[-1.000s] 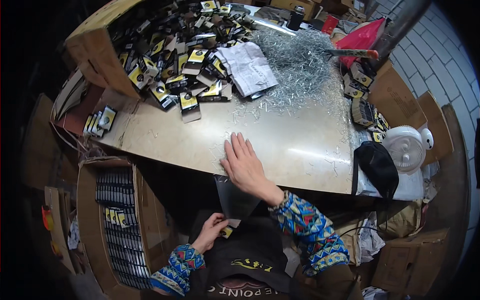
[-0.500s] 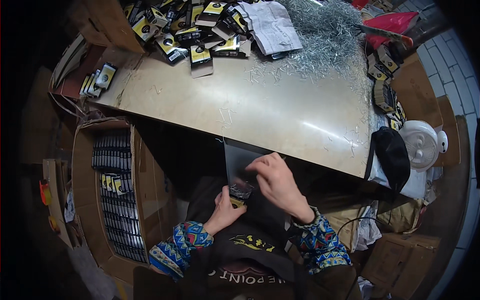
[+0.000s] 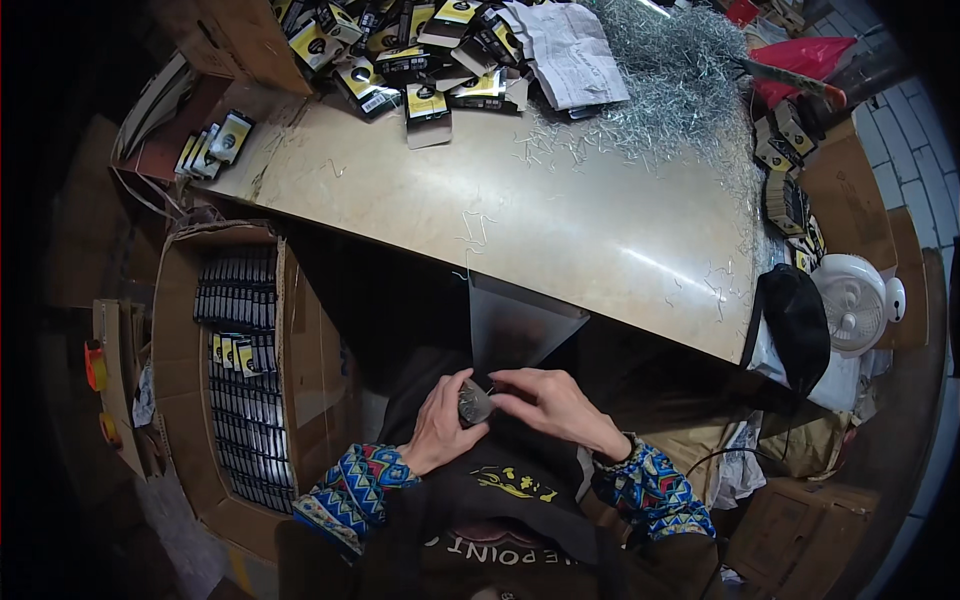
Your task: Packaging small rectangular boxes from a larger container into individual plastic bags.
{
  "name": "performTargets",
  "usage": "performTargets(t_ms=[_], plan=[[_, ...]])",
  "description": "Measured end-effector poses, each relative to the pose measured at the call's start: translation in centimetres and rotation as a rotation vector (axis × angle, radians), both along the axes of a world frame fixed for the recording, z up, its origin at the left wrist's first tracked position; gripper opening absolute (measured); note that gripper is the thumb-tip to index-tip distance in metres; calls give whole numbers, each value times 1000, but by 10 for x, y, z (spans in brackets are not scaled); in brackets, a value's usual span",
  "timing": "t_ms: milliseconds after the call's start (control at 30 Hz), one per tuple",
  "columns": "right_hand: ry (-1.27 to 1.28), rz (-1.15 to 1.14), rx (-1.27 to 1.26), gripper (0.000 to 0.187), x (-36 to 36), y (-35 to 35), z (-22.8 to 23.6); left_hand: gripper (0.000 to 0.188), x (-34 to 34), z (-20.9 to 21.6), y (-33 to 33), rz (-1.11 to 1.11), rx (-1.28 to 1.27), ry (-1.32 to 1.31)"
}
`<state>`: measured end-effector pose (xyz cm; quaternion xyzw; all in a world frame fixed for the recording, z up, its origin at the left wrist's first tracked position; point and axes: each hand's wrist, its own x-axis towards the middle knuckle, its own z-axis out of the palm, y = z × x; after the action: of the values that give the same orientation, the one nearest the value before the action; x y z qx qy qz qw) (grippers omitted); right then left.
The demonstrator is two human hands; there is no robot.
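In my left hand is a small box, held above my lap with its open end up and small metal pieces just visible inside. My fingers wrap round its left side. The right hand is at the box's right edge, thumb and fingertips pinched together; whether they grip a flap or a metal piece I cannot make out. Beyond both hands, a grey funnel-like sheet hangs from the table edge and narrows toward my lap.
On the table lie a heap of wire hooks, crumpled paper and a pile of black-and-yellow boxes. A carton packed with boxes stands left. At right are a white fan and a black bag.
My right hand has come down from the grey sheet to the box. The left hand has turned the box, so its open end now shows. The view has shifted slightly.
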<state>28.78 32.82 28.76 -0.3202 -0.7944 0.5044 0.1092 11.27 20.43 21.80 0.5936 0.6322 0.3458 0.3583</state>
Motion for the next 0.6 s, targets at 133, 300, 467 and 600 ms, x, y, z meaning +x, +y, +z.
performTargets(t_ms=[133,300,467,600], plan=[[-34,-199,370,20,-4,17,-1,91,7,31,41,39,307,80],[65,-236,144,18,-4,34,18,82,-1,45,55,54,159,83],[321,-204,-423,36,-5,30,22,72,3,44,64,258,29,-320],[216,-131,-132,31,-6,29,27,74,0,41,66,252,24,-465]])
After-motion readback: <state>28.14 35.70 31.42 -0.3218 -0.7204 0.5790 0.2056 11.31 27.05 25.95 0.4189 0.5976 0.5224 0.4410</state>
